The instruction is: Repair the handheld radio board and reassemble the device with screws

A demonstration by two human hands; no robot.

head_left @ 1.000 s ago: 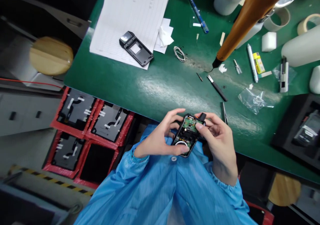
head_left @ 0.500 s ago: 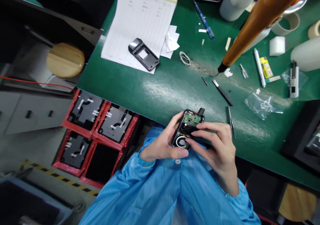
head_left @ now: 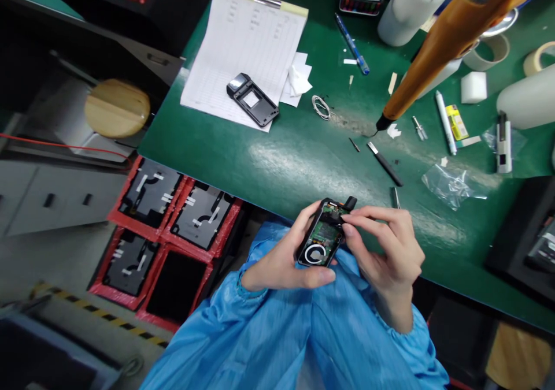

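Observation:
My left hand (head_left: 284, 263) wraps around an opened black handheld device (head_left: 323, 238), whose green circuit board and round speaker ring show. It sits just below the near edge of the green table (head_left: 277, 147), above my blue-sleeved lap. My right hand (head_left: 388, 251) is closed at the device's upper end, thumb and forefinger pinching at the board near the short antenna. Whatever small part the fingers hold is too small to make out.
A black device cover (head_left: 252, 99) lies on a clipboard of paper (head_left: 247, 49). An orange hanging screwdriver (head_left: 451, 37) points at the table. Tweezers (head_left: 395, 196), a black blade tool (head_left: 385, 163), a plastic bag (head_left: 451, 183), pens and tape rolls lie right. Red trays (head_left: 165, 228) sit left.
My right fingers moved from the device's lower middle up to its top end. The device tilted a little and dropped slightly toward my lap; the view shifted a bit.

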